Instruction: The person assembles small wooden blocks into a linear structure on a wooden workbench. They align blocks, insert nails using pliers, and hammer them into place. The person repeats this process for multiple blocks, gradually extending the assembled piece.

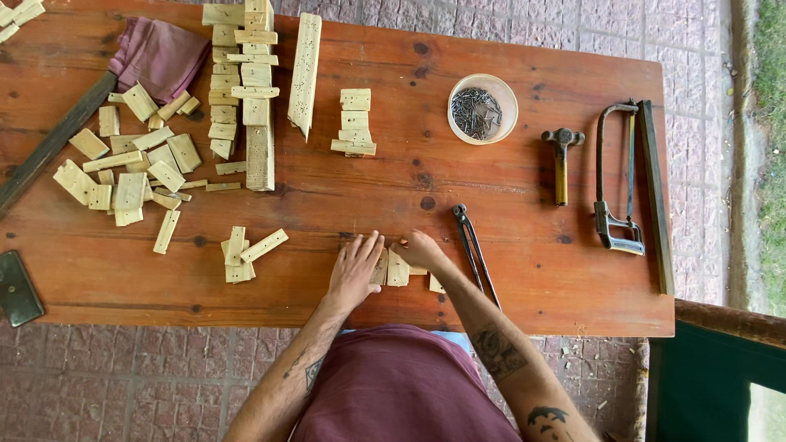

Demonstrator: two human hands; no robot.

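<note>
Top-down head view of a wooden worktop [524, 270]. Both hands are seen at the near edge, centre. The left hand [354, 270] is laid flat, palm down, fingers [366, 245] extended and close together, resting on a small group of pale wood pieces [396, 268]. The right hand [419, 250] is curled, fingertips bunched on the top edge of the same pieces; an actual pinch cannot be confirmed. The pieces lie flat on the worktop, side by side, partly hidden under both hands, one more offcut [436, 284] just beside the right wrist. A pair of pincers [473, 250] is lying just right of the right hand, handles toward the near edge. Further right, well apart: a hammer [562, 160] and a hacksaw [619, 176] beside a long dark bar [657, 196]. A white bowl of nails [482, 109] is placed near the far edge. A short stack of wood blocks [354, 123] sits far of the hands, a long drilled strip [304, 72] beside it. A larger stacked pile [244, 82] and a loose scatter of blocks [131, 168] are at the left, a few more pieces [244, 252] near the left hand. A maroon cloth [160, 56] is at the far left corner, a dark phone-like object [16, 288] at the near left edge.
</note>
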